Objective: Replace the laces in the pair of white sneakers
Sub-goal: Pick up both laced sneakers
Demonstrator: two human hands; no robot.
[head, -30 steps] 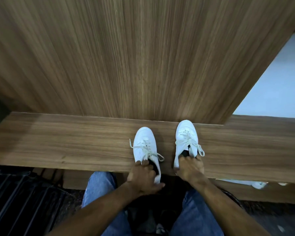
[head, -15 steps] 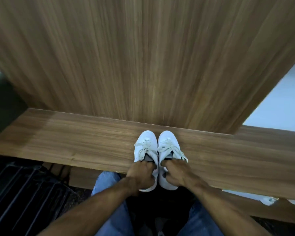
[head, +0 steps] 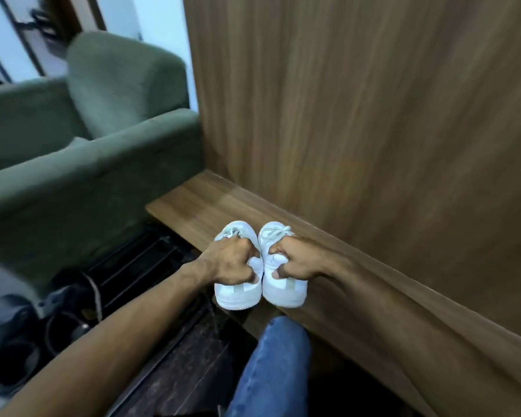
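Observation:
Two white sneakers are held side by side, heels toward me, over the front edge of a wooden ledge (head: pixel 199 203). My left hand (head: pixel 227 260) grips the collar of the left sneaker (head: pixel 238 293), fingers inside its opening. My right hand (head: pixel 295 261) grips the right sneaker (head: pixel 285 291) the same way. Both shoes are laced in off-white laces (head: pixel 275 231), which show at the toes beyond my knuckles. The sneakers touch each other along their inner sides.
A tall wood panel (head: pixel 358 115) rises behind the ledge. A green sofa (head: pixel 73 152) stands at the left. Dark shoes and a cable (head: pixel 57 320) lie on the dark floor below it. My jeans-clad knee (head: pixel 275 365) is under the sneakers.
The sneakers, apart on the ledge a second ago, came together and were pulled toward me past the ledge's front edge. The view swung left, bringing the sofa into sight.

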